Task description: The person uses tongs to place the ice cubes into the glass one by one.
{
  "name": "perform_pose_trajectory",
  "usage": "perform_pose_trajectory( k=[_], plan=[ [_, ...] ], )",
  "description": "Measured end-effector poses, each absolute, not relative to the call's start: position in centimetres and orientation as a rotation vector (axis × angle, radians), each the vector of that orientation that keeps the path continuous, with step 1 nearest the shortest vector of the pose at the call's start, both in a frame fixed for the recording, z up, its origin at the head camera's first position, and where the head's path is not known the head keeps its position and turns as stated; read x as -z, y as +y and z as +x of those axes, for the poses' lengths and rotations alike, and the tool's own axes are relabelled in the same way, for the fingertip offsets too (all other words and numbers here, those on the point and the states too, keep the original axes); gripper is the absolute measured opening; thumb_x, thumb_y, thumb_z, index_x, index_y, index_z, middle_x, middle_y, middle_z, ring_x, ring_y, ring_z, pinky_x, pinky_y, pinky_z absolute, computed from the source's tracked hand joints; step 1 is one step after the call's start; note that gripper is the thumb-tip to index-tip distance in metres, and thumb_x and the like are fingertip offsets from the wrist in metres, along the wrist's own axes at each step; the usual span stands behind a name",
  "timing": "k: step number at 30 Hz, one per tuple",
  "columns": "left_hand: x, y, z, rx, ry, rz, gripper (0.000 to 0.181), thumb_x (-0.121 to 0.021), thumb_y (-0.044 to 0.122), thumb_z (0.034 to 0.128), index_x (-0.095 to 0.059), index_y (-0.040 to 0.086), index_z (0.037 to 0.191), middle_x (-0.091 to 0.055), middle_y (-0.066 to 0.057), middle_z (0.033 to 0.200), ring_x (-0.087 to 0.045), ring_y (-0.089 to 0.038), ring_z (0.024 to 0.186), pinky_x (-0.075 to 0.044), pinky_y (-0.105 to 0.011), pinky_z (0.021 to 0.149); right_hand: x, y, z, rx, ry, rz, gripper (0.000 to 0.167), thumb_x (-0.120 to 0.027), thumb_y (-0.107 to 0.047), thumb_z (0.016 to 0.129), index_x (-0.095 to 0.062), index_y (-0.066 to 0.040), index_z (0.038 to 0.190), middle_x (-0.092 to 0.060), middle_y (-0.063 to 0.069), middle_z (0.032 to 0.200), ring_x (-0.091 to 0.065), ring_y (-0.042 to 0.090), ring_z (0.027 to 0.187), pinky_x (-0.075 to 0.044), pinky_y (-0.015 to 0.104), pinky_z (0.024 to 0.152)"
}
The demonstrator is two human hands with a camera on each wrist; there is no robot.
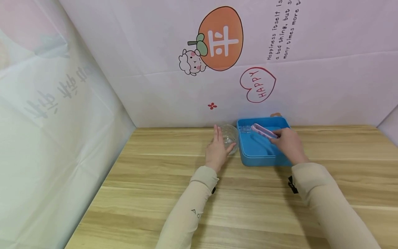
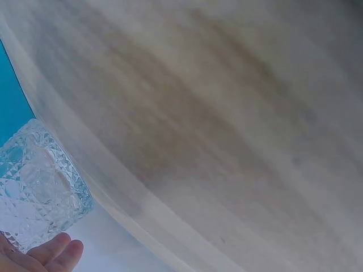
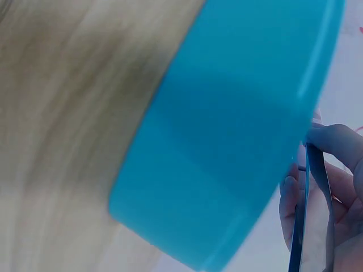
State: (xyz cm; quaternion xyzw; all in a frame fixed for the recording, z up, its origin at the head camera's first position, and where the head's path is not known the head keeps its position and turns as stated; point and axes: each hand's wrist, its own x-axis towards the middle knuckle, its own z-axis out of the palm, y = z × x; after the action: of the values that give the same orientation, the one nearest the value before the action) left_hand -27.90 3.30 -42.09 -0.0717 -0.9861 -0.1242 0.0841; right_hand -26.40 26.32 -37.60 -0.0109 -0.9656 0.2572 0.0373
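In the head view a clear glass (image 1: 230,133) stands against the left side of a blue box (image 1: 261,161). My left hand (image 1: 216,152) holds the glass, fingers along its left side and thumb across its front. The glass (image 2: 45,181) has a diamond-cut pattern in the left wrist view, and fingertips (image 2: 63,255) lie against it. My right hand (image 1: 290,143) grips pink tongs (image 1: 264,131) over the box. Their bent end is close to several small clear cubes (image 1: 245,129) in the box's back left corner; whether they touch cannot be seen.
The box and glass are on a wood-grain table (image 1: 174,166), close to its back edge. Behind rises a white printed cloth (image 1: 161,97), and another pale cloth (image 1: 77,114) hangs on the left.
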Motion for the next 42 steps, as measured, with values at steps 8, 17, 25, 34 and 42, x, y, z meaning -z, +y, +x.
perform_pose_trajectory(
  k=[8,17,25,34,42],
  plan=[
    [42.0,3.4,-27.9,0.332,-2.965,-0.208,0.088,-0.044,0.062,0.0920,-0.013,0.007,0.154,-0.012,-0.007,0.163,-0.042,-0.009,0.050,-0.031,-0.018,0.044,35.8,25.7,-25.7,-0.742,-2.892,0.046,0.039,-0.065,-0.017,0.089,-0.063,0.009,0.118,-0.065,0.031,0.103,-0.053,0.030,0.071,-0.037,0.025,0.051],
    [42.2,3.3,-28.0,0.329,-2.956,-0.207,0.088,-0.044,0.062,0.0921,-0.015,0.006,0.153,-0.012,-0.006,0.162,-0.053,-0.011,0.060,-0.042,-0.020,0.052,34.2,24.3,-25.1,-0.759,-2.889,0.125,0.041,-0.066,-0.018,0.089,-0.062,0.007,0.121,-0.067,0.029,0.100,-0.051,0.024,0.064,-0.036,0.026,0.047],
    [42.3,3.3,-28.0,0.324,-2.938,-0.206,0.087,-0.046,0.062,0.0917,-0.017,0.006,0.153,-0.014,-0.006,0.162,-0.056,-0.012,0.064,-0.040,-0.020,0.049,34.1,23.2,-25.0,-0.768,-2.883,0.253,0.039,-0.067,-0.015,0.088,-0.063,0.005,0.120,-0.067,0.029,0.107,-0.064,0.028,0.075,-0.048,0.027,0.055],
    [42.2,3.2,-27.9,0.348,-2.952,-0.208,0.088,-0.046,0.060,0.0920,-0.015,0.006,0.153,-0.012,-0.007,0.162,-0.038,-0.008,0.049,-0.028,-0.018,0.044,34.6,22.4,-25.1,-0.809,-2.922,0.298,0.040,-0.068,-0.015,0.087,-0.063,0.003,0.122,-0.065,0.028,0.110,-0.064,0.029,0.079,-0.053,0.031,0.061],
    [42.3,3.2,-28.0,0.358,-2.961,-0.206,0.088,-0.046,0.060,0.0920,-0.014,0.006,0.154,-0.011,-0.007,0.162,-0.039,-0.009,0.051,-0.029,-0.019,0.044,35.1,22.2,-25.2,-0.810,-2.935,0.307,0.040,-0.068,-0.014,0.087,-0.062,0.003,0.123,-0.066,0.027,0.110,-0.063,0.027,0.078,-0.051,0.029,0.060]
  ],
)
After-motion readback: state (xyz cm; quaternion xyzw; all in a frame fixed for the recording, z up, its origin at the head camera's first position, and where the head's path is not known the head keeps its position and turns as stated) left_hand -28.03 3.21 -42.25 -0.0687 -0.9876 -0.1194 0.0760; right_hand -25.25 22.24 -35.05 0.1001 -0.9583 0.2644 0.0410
